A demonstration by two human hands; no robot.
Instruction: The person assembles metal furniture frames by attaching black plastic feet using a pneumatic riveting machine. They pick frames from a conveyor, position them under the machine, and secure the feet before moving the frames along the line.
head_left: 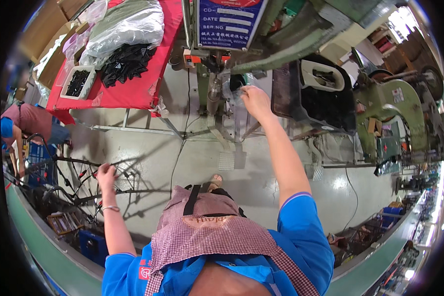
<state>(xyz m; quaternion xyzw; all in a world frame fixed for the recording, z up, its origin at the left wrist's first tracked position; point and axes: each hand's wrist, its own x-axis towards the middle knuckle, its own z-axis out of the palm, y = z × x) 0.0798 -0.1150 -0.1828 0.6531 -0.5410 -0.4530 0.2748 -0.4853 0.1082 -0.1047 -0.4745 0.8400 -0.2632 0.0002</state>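
Observation:
My right hand (255, 102) reaches forward to the working area of a green machine (202, 84), its fingers bent together beside a piece of clear plastic (232, 91). What those fingers hold, if anything, is too small to make out. To the left, my left hand (106, 176) is low over the floor with curled fingers. A black tubular frame (76, 160) with thin rods and joints reaches up to this hand. Whatever lies within the left fingers is hidden. Above the working area sits a blue plate (227, 24) with printing.
A red-covered table (118, 96) at the far left bears black pieces (128, 64) and a white tray (79, 83). A black crate (328, 108) and another green machine (394, 103) stand at right. Another person (29, 123) bends at far left. A foot pedal (227, 161) lies ahead.

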